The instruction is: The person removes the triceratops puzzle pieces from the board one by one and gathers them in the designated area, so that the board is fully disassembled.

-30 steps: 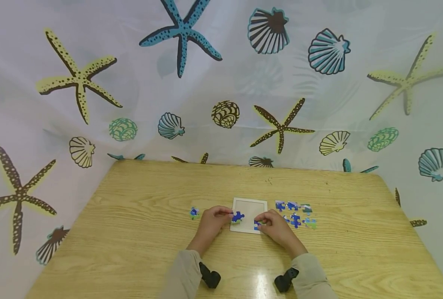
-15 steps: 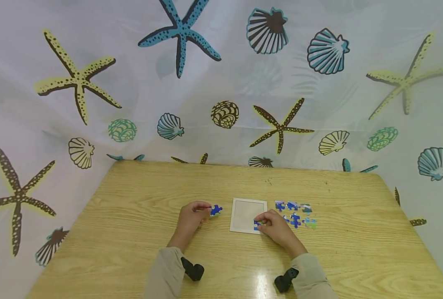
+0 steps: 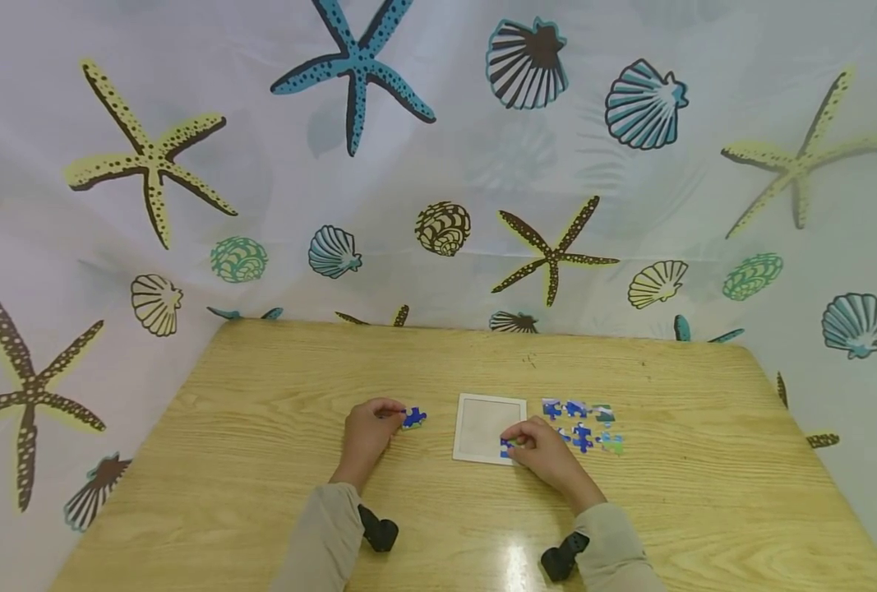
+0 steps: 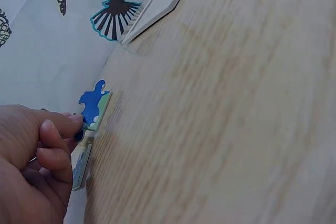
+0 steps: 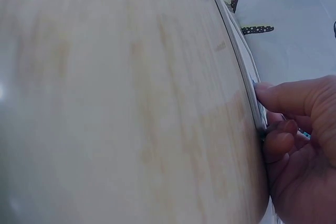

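To the left of the square frame, my left hand (image 3: 367,436) pinches a blue jigsaw piece (image 3: 413,418) with a green edge. In the left wrist view the held piece (image 4: 92,106) stands out past the thumb, with a second jigsaw piece (image 4: 81,169) lying partly behind the fingers. My right hand (image 3: 545,450) is at the lower right corner of the shallow white puzzle frame (image 3: 459,423). Its thumb and finger pinch a blue and green jigsaw piece (image 3: 506,450) there, partly covered by the fingers. The right wrist view shows the thumb on the frame's edge (image 5: 239,56).
Several loose jigsaw pieces (image 3: 581,436) lie just right of the frame, some partly behind the right hand. The wooden table (image 3: 260,477) meets a hanging cloth (image 3: 394,288) printed with shells and starfish at its back and sides.
My left hand has moved left, away from the frame, carrying its jigsaw piece to where another piece lay on the table. The right hand has stayed at the frame's corner.
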`<move>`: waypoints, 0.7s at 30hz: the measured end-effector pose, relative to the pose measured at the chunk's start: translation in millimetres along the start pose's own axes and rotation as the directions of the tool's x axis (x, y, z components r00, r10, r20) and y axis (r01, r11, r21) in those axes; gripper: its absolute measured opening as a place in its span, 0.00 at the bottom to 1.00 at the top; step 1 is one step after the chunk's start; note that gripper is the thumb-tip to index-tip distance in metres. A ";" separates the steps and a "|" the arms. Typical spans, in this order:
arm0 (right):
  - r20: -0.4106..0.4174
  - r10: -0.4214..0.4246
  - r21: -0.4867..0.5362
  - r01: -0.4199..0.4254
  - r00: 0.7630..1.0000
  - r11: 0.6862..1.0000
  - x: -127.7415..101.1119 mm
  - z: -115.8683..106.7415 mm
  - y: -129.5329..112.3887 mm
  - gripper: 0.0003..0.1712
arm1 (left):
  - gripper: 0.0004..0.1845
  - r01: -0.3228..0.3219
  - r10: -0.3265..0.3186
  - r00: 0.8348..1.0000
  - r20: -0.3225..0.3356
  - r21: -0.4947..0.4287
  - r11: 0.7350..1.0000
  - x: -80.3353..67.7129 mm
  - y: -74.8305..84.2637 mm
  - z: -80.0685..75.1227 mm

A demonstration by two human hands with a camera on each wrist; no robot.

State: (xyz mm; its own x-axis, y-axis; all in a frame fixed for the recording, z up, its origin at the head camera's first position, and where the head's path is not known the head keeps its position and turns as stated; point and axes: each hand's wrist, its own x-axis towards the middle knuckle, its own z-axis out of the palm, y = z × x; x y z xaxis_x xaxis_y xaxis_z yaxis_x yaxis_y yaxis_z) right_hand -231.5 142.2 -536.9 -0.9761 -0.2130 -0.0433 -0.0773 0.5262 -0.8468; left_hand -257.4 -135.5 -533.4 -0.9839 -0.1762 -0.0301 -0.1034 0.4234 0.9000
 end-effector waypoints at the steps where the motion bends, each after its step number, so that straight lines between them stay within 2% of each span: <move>1: 0.000 0.000 0.001 0.000 1.000 1.000 0.2 0.2 0.2 0.08 | 0.04 -0.015 0.015 1.000 -0.011 0.020 1.000 0.1 -0.7 0.4; 4: -0.001 0.001 0.000 -0.001 1.000 1.000 0.2 0.5 0.3 0.08 | 0.05 -0.047 0.049 0.998 -0.030 0.054 0.997 0.3 -1.6 1.4; 8: -0.001 0.009 -0.003 -0.009 1.000 1.000 -0.4 0.3 -0.2 0.08 | 0.07 -0.067 0.069 0.997 -0.030 0.055 0.996 -0.4 -1.5 1.8; 21: 0.001 0.004 -0.003 -0.004 1.000 1.000 -0.9 0.0 -1.6 0.08 | 0.11 -0.061 0.062 0.998 -0.020 0.035 0.998 -2.0 -3.4 1.5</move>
State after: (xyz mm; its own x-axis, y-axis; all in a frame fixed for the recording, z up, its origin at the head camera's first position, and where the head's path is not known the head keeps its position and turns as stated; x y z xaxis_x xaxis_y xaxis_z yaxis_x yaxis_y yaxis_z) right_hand -230.5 141.6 -535.5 -0.9762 -0.2116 -0.0472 -0.0738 0.5292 -0.8453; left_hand -255.3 -135.3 -537.0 -0.9852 -0.1678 0.0346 -0.0480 0.4640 0.8845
